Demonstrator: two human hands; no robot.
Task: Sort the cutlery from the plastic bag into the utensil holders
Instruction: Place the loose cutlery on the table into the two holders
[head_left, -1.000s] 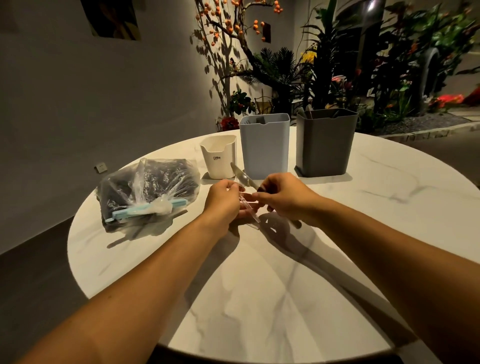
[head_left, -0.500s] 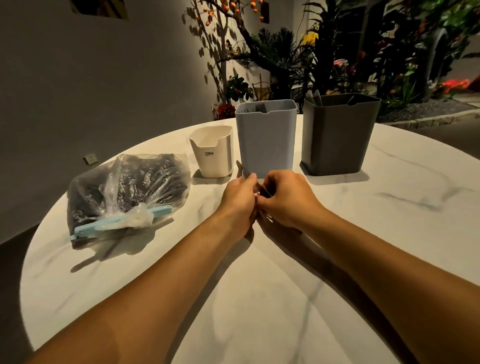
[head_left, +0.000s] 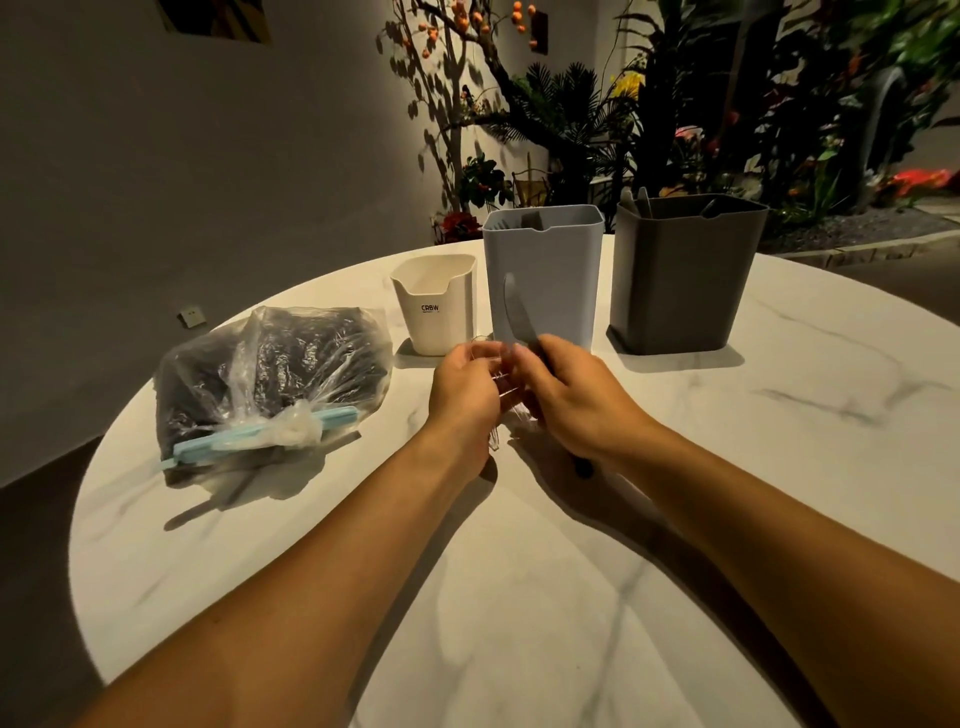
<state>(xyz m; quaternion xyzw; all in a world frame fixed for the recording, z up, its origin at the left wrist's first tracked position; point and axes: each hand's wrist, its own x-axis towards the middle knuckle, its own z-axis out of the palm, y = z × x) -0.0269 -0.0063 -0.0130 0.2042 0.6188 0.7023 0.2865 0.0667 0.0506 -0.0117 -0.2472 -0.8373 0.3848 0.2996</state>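
1. Nearest, two bare forearms reach from 6 o'clock over the round marble counter (head_left: 519, 597) and meet near its middle.
2. The left hand (head_left: 465, 387) has its fingers curled round a clear wrapper (head_left: 496, 364), a crinkled film between the two hands; part of it hangs below the hand.
3. The right hand (head_left: 571, 400) touches the left, its fingers closed on a grey knife (head_left: 514, 314) whose blade points up toward 12 o'clock, in front of the blue holder; the dark handle end shows below the wrist.
4. At 9 o'clock from the hands lies the bag (head_left: 270, 379), clear plastic over dark contents, pinched by a pale blue clip (head_left: 249, 439) at its near end.
5. Just past the hands at 11 o'clock stands a small white holder (head_left: 434, 306) marked CRBW.
6. At 12 o'clock stands the blue holder (head_left: 543, 275), a divider showing inside.
7. At 1 o'clock stands the dark grey holder (head_left: 680, 280), with cutlery tips above its rim.
8. Farthest, plants (head_left: 571, 119) line the back.
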